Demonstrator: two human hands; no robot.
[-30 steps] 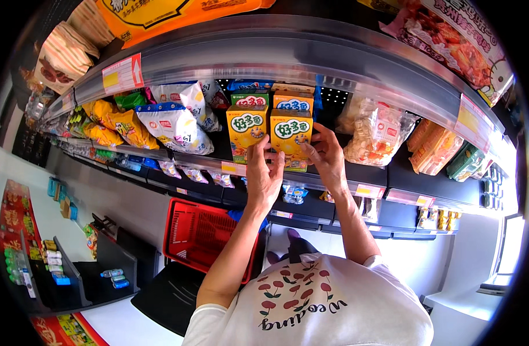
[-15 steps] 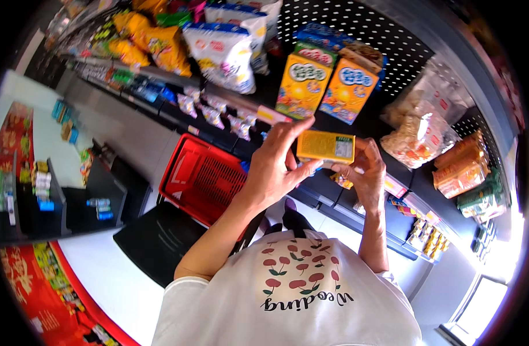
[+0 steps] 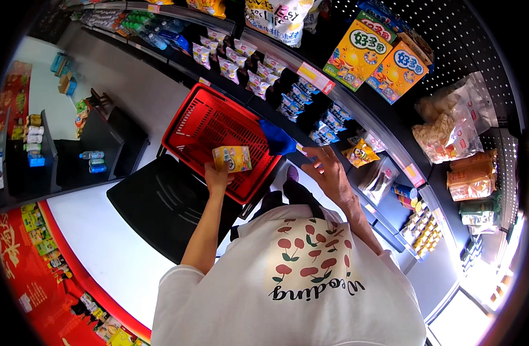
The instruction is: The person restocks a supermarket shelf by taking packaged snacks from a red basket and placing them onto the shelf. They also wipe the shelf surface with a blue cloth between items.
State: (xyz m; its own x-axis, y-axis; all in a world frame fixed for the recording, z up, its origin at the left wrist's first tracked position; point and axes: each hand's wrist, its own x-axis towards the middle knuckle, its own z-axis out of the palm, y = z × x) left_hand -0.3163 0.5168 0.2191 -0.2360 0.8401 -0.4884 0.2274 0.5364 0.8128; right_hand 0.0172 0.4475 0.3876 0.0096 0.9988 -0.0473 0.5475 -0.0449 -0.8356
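My left hand (image 3: 218, 177) grips a small yellow snack box (image 3: 234, 158) by its near-left end. The box is held above the red shopping basket (image 3: 190, 116). A blue item (image 3: 277, 138) sits at the basket's right side; its kind is unclear. To the right of the basket, my right hand (image 3: 334, 180) holds nothing, and its fingers are apart and slightly bent. It is nearest to the lower shelf front. On the shelf above stand two similar snack boxes, a yellow one (image 3: 357, 53) and an orange one (image 3: 398, 70).
Clear bags of snacks (image 3: 443, 135) and orange packs (image 3: 472, 176) lie further right on the shelf. A white chip bag (image 3: 276, 20) stands at the top. Small packets (image 3: 259, 81) fill the lower shelf. A black seat-like panel (image 3: 160, 202) is beside the basket.
The yellow box, held up between both hands before, is now in my left hand alone, lower and further left over the basket. My right hand has let go and moved down a little.
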